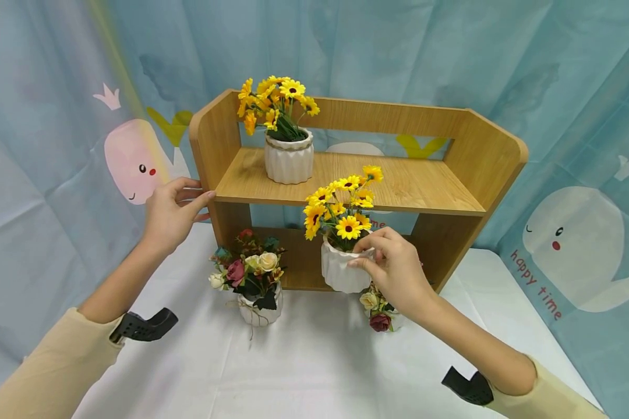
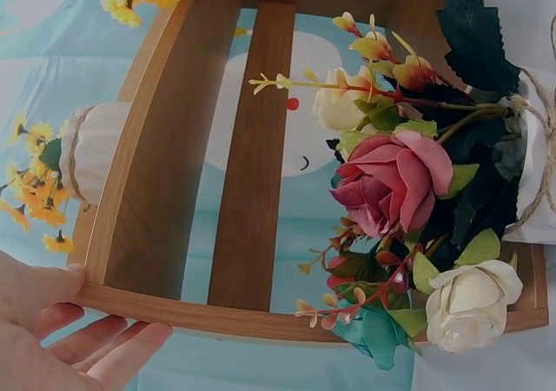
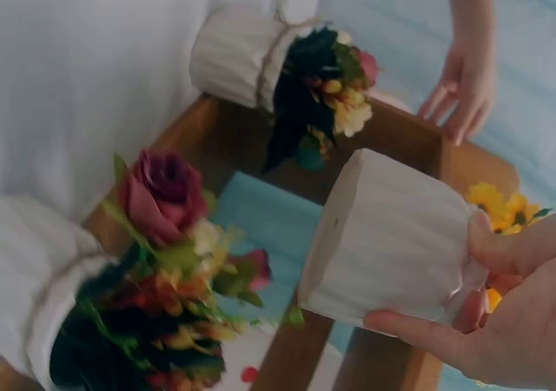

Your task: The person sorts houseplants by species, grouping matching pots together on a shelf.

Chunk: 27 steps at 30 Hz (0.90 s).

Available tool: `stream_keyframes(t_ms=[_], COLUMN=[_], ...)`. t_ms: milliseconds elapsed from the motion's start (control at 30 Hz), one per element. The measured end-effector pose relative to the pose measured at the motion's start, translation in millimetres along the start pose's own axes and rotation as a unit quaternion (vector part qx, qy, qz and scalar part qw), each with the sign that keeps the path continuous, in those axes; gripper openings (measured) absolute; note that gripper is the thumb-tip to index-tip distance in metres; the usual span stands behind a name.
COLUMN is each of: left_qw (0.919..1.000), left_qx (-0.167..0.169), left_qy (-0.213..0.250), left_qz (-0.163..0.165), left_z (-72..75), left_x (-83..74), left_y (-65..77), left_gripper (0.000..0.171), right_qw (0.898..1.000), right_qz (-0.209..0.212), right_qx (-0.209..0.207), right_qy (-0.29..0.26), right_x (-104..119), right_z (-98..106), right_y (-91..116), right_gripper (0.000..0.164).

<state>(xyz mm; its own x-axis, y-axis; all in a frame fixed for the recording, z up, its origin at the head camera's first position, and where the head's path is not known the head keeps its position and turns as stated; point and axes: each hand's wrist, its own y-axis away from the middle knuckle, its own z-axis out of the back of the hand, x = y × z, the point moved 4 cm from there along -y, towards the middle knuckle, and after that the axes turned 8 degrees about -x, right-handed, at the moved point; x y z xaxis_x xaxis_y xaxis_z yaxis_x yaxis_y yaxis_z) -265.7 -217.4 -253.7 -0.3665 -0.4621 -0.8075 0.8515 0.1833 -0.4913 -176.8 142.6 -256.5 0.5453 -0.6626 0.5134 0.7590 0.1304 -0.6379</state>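
My right hand (image 1: 395, 266) pinches the rim of a white pot of yellow flowers (image 1: 346, 267), held up in front of the shelf's lower opening. In the right wrist view the white pot (image 3: 395, 235) shows its base and side between thumb and fingers. At the left side panel of the wooden shelf (image 1: 350, 203), my left hand (image 1: 172, 212) holds the panel's front edge, thumb on the inner side and fingers on the outer. The left wrist view shows that left hand (image 2: 82, 330) at the panel edge. Another pot of yellow flowers (image 1: 288, 157) stands on the upper board, left.
A white pot with mixed roses (image 1: 259, 305) stands on the white table (image 1: 272, 372) before the shelf's left part. A second rose pot (image 1: 385, 314) is partly hidden behind my right hand. A blue printed curtain (image 1: 372, 46) hangs behind.
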Motion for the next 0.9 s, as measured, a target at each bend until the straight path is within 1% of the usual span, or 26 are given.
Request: stream_keyframes(t_ms=[200,367,500,900], left_qw=[1.0,1.0,1.0,0.9999], left_qx=[0.001,0.003,0.004,0.003], left_qy=[0.005,-0.002,-0.005,-0.01], left_qz=[-0.001,0.0,-0.002,-0.002], left_z=[0.7,0.6,0.3,0.5], left_x=[0.5,0.0,-0.9,-1.1], left_y=[0.1,0.1,0.1,0.6], left_gripper=[0.038,0.039,0.039,0.039], right_qw=[1.0,1.0,0.999,0.999], right_qz=[-0.004,-0.014,-0.021,-0.013], right_qx=[0.001,0.006,0.012,0.011], right_qy=[0.008,0.014,0.028,0.042], right_x=[6,7,9,15], right_z=[15,24,31,55], right_y=[-11,-17,-22,-42], right_gripper=[0.011,0.011,0.011,0.008])
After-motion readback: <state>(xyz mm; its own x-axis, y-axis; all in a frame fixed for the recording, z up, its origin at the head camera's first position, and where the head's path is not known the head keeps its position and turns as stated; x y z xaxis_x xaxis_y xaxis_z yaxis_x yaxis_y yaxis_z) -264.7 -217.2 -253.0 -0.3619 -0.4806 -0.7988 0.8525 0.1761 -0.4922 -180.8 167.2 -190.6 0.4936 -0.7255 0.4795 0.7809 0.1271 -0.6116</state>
